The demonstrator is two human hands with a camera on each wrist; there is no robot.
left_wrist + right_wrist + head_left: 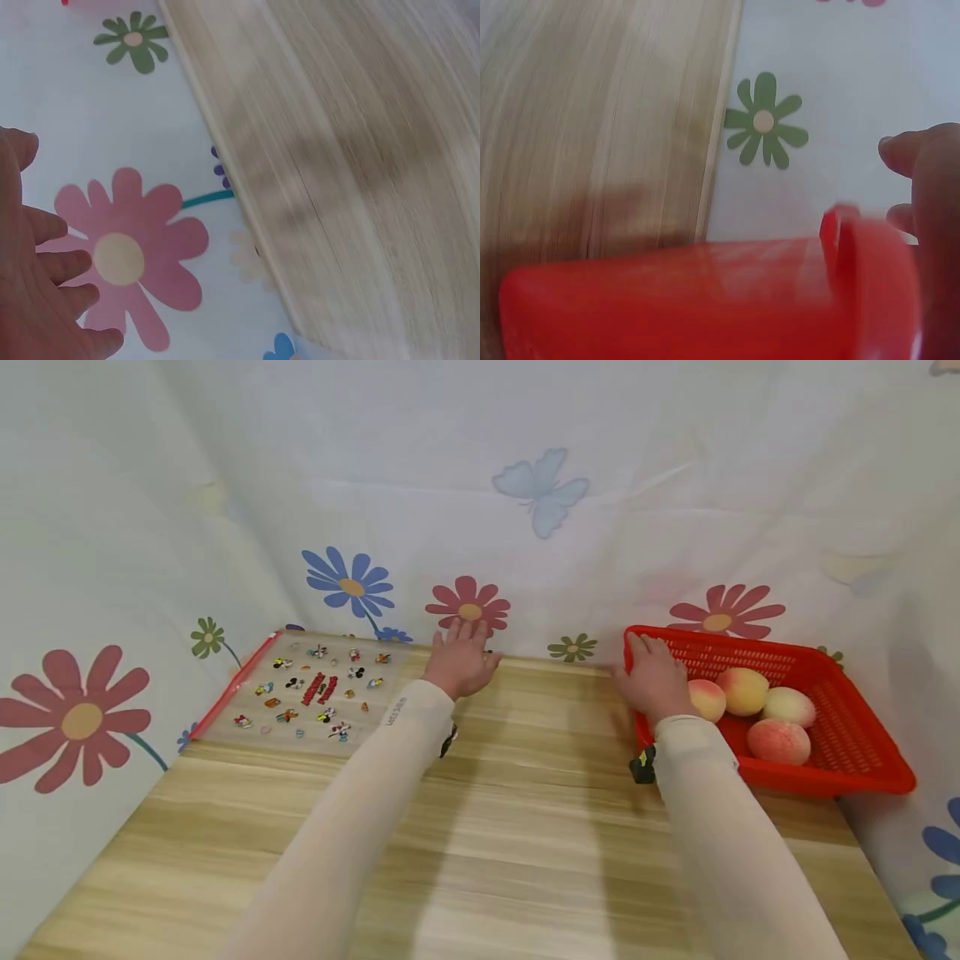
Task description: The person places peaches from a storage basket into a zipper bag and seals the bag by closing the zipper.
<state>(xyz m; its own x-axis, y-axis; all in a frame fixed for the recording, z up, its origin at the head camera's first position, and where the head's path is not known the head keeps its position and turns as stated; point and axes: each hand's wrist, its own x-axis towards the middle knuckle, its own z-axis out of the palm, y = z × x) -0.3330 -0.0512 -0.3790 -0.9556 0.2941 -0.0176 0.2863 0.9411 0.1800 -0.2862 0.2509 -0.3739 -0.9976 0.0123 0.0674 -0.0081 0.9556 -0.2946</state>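
In the head view my left hand (463, 662) is held over the back of the table, fingers spread and holding nothing. The left wrist view shows its fingertips (71, 266) apart from any object. My right hand (656, 677) is above the left rim of a red plastic basket (862, 710), fingers extended; whether it touches the rim I cannot tell. Several peaches (780, 742) lie inside the basket, one partly hidden by that hand. Left of my left hand, a clear zip bag (341, 693) with cartoon prints and a red zipper edge lies flat.
The wood-grain table (525, 827) meets a white flower-patterned cloth (420, 502) along its back edge. The cloth also hangs at both sides. The basket stands at the table's back right.
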